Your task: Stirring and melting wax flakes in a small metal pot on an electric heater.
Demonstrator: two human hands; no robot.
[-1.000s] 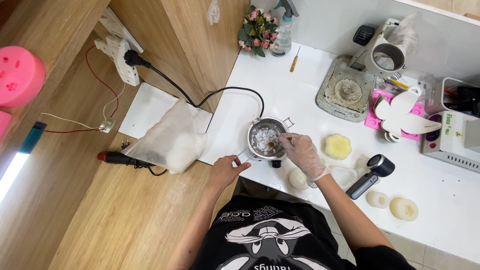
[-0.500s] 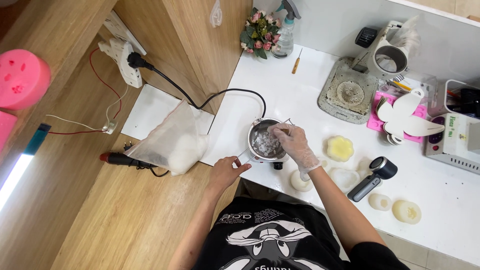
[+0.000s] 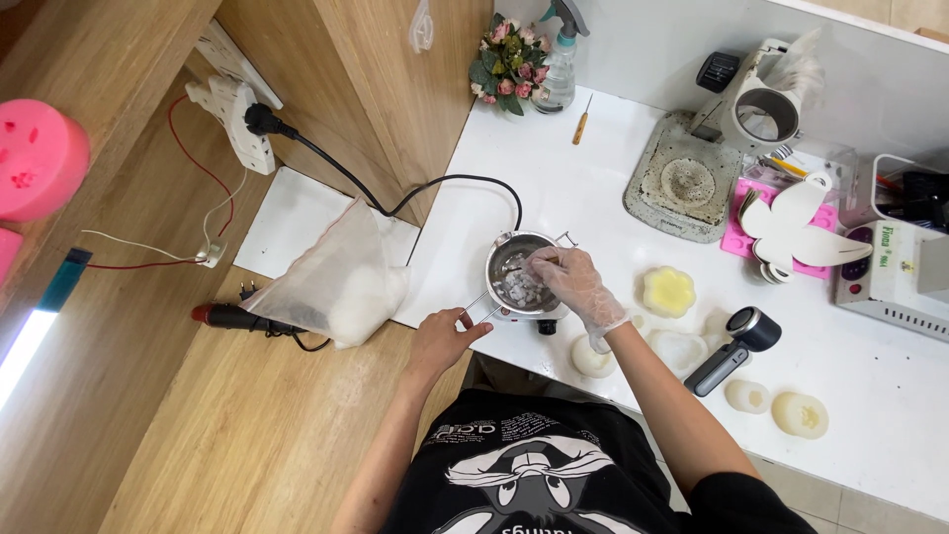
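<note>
A small metal pot (image 3: 518, 275) holding white flakes (image 3: 517, 288) stands near the front edge of the white counter (image 3: 593, 178), its wire handle (image 3: 477, 306) running from the rim down and left toward the person. The bare left hand (image 3: 442, 339) pinches the end of that handle with closed fingers. The gloved right hand (image 3: 576, 284) reaches over the pot from the right, fingertips closed on a thin stirring tool that is mostly hidden, so I cannot tell its direction.
</note>
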